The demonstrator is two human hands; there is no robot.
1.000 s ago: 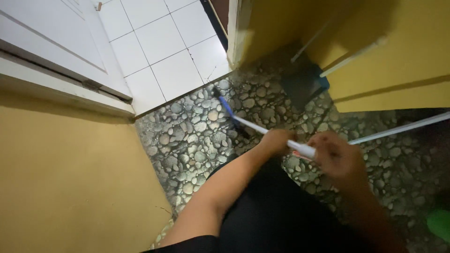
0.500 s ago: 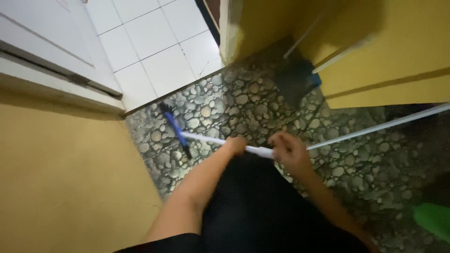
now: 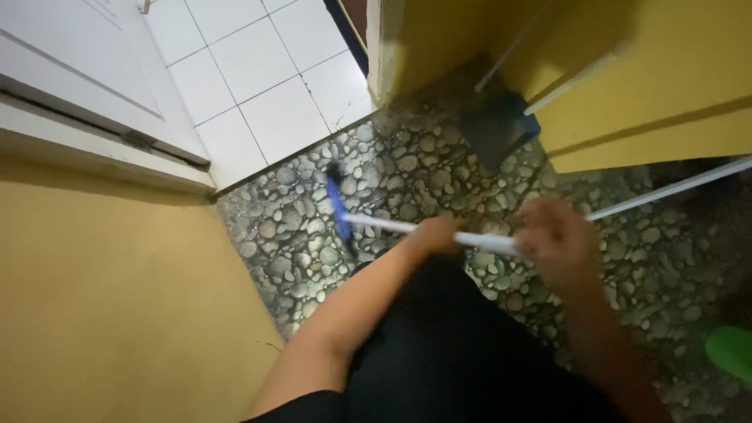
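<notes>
Nearby, a dark dustpan (image 3: 501,129) leans against the yellow wall (image 3: 642,86), beyond the broom (image 3: 345,211).

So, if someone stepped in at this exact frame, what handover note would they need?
Left hand: shut on the broom handle, lower down.
Right hand: shut on the handle, higher up.
Broom head: blue, on the pebble floor near the white tiles.
Dustpan: by the yellow wall, untouched.
Done: cannot tell; the picture is blurred and no dirt shows.
Left: likely more sweeping, and the dustpan not yet picked up.
</notes>
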